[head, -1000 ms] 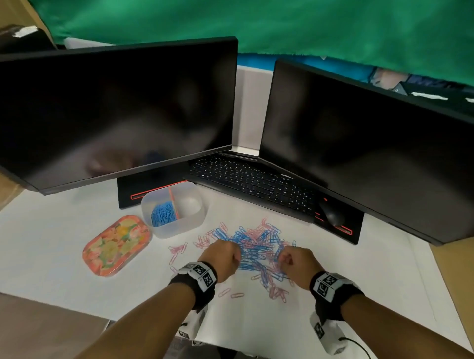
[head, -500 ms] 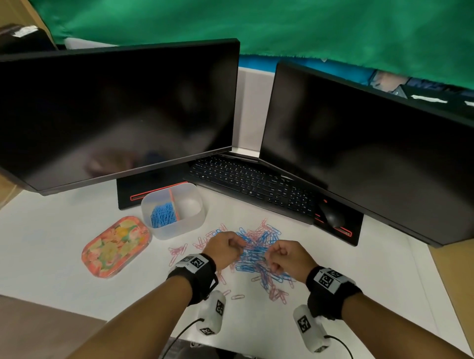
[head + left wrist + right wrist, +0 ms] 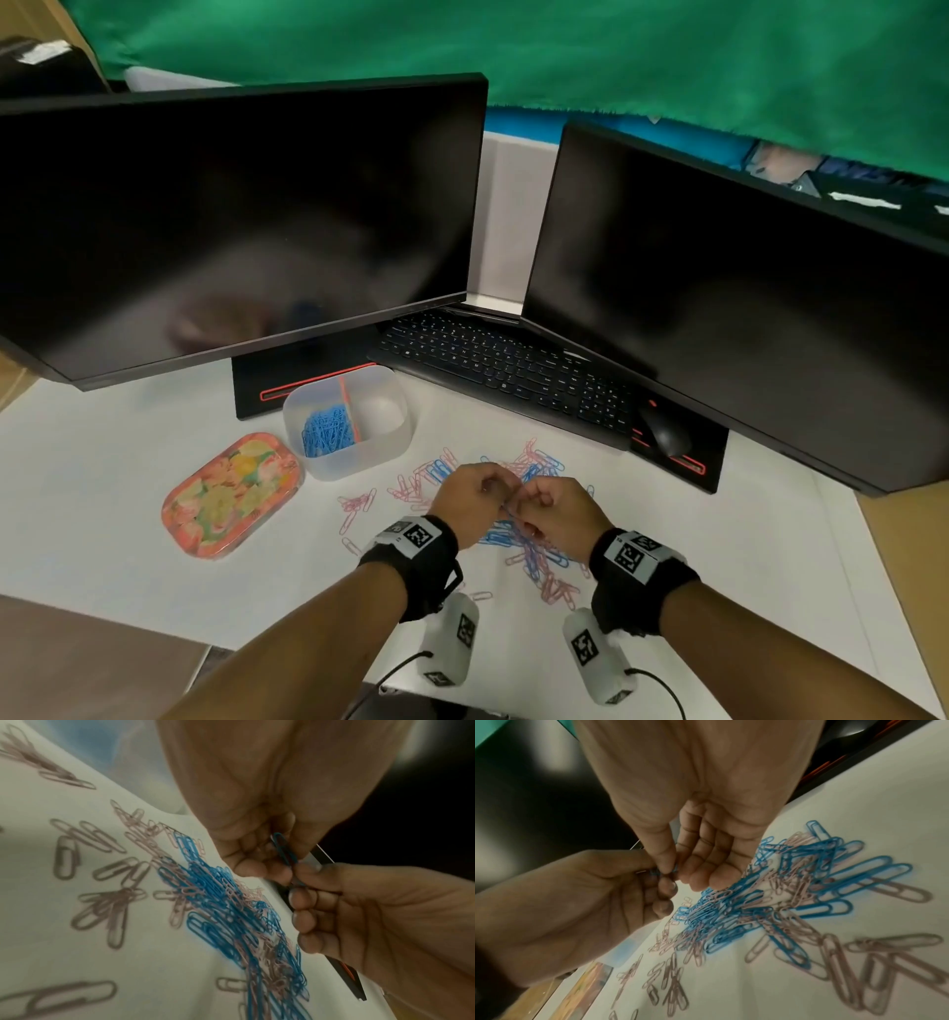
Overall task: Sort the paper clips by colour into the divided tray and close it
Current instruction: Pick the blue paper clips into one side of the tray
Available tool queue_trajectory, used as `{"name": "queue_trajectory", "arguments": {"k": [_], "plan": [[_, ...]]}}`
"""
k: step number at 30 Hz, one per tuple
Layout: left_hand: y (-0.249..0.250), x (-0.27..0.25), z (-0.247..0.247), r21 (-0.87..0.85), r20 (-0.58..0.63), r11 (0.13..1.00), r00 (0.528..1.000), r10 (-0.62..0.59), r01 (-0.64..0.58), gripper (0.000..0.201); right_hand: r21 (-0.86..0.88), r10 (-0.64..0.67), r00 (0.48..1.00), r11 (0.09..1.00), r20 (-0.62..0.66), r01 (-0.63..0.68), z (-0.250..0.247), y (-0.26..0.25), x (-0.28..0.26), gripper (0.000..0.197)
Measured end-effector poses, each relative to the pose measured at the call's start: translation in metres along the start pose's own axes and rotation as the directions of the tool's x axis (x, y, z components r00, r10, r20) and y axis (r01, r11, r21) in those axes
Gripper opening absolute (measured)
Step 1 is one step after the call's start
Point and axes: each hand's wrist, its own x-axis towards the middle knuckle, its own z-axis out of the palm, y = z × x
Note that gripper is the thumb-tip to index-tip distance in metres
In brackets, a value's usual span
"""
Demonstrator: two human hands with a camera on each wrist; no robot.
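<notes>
A mixed pile of blue and pink paper clips (image 3: 524, 545) lies on the white desk mat in front of me. Just above it my two hands meet, fingers curled. My left hand (image 3: 495, 501) and my right hand (image 3: 524, 509) both pinch the same blue paper clip (image 3: 285, 850), seen also in the right wrist view as the blue clip (image 3: 671, 871). The translucent divided tray (image 3: 395, 406) stands to the upper left, open. Blue clips (image 3: 326, 429) fill its left compartment; the right compartment looks empty. Its floral lid (image 3: 231, 493) lies flat beside it.
Two dark monitors (image 3: 231, 216) stand behind, with a black keyboard (image 3: 503, 365) and a mouse (image 3: 665, 434) between them. Loose pink clips (image 3: 357, 506) are scattered left of the pile. The mat's front edge is near my forearms.
My hands were apart, knuckles down on the pile. They have lifted a little and come together, now sharing one blue clip between their fingertips.
</notes>
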Motion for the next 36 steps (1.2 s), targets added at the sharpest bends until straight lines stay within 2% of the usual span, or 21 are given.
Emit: {"name": "queue_trajectory", "arguments": {"k": [2, 4, 7, 11, 13, 15, 17, 19, 21, 24, 27, 30, 32, 34, 36], "plan": [[-0.001, 0.002, 0.002, 0.005, -0.055, 1.000, 0.998, -0.013, 0.013, 0.019, 0.011, -0.004, 1.000, 1.000, -0.018, 0.004, 0.003, -0.002, 0.001, 0.011], [-0.004, 0.006, 0.003, -0.115, -0.068, 0.990, 0.994, -0.084, 0.076, 0.008, 0.035, 0.011, 0.998, 0.999, -0.066, -0.008, 0.004, -0.004, 0.001, 0.010], [-0.003, 0.007, 0.005, -0.287, -0.011, 0.946, 0.987, -0.163, 0.153, 0.020, 0.119, 0.026, 0.992, 0.993, -0.121, -0.012, 0.003, -0.008, 0.000, 0.013], [-0.001, 0.010, 0.003, -0.367, -0.032, 0.916, 0.982, -0.187, 0.163, 0.023, 0.234, 0.054, 0.992, 0.972, -0.115, -0.025, 0.003, -0.010, -0.003, 0.016], [-0.001, 0.011, -0.001, -0.300, -0.047, 0.942, 0.984, -0.174, 0.153, 0.023, 0.131, 0.050, 0.990, 0.991, -0.130, -0.033, 0.000, -0.007, -0.004, 0.016], [-0.001, 0.011, -0.007, -0.234, -0.043, 0.961, 0.986, -0.162, 0.148, 0.017, -0.177, -0.012, 0.986, 0.984, -0.165, -0.018, -0.004, 0.004, -0.006, 0.012], [-0.004, 0.012, -0.012, -0.179, -0.015, 0.968, 0.983, -0.182, 0.176, 0.015, -0.445, -0.066, 0.990, 0.896, -0.126, 0.003, -0.006, 0.016, -0.011, 0.014], [-0.009, 0.013, -0.015, -0.108, 0.011, 0.971, 0.977, -0.215, 0.215, 0.025, -0.539, -0.058, 0.994, 0.842, -0.093, -0.001, -0.003, 0.030, -0.015, 0.013], [-0.012, 0.014, -0.014, -0.109, 0.047, 0.960, 0.966, -0.254, 0.258, 0.033, -0.565, -0.038, 0.996, 0.825, -0.087, -0.018, 0.001, 0.038, -0.018, 0.006], [-0.016, 0.012, -0.012, -0.066, 0.083, 0.958, 0.959, -0.273, 0.278, 0.031, -0.566, -0.058, 0.994, 0.825, -0.095, -0.006, 0.008, 0.044, -0.019, 0.018], [-0.025, 0.010, -0.010, 0.026, 0.100, 0.970, 0.965, -0.242, 0.240, 0.033, -0.562, -0.090, 0.991, 0.827, -0.099, 0.019, 0.010, 0.045, -0.017, 0.022], [-0.027, 0.006, -0.008, 0.044, 0.080, 0.973, 0.970, -0.228, 0.225, 0.033, -0.522, -0.078, 0.990, 0.853, -0.116, 0.006, 0.006, 0.044, -0.014, 0.014], [-0.025, 0.004, -0.008, 0.068, 0.070, 0.981, 0.980, -0.188, 0.183, 0.031, -0.489, -0.077, 0.987, 0.872, -0.139, 0.000, 0.001, 0.045, -0.013, 0.020], [-0.024, 0.003, -0.006, 0.112, 0.076, 0.985, 0.987, -0.144, 0.135, 0.022, -0.475, -0.071, 0.988, 0.880, -0.137, -0.003, -0.004, 0.044, -0.011, 0.027], [-0.022, 0.002, -0.005, 0.212, 0.096, 0.973, 0.989, -0.111, 0.088, 0.016, -0.444, -0.040, 0.992, 0.896, -0.123, -0.018, -0.009, 0.042, -0.011, 0.023]]}}
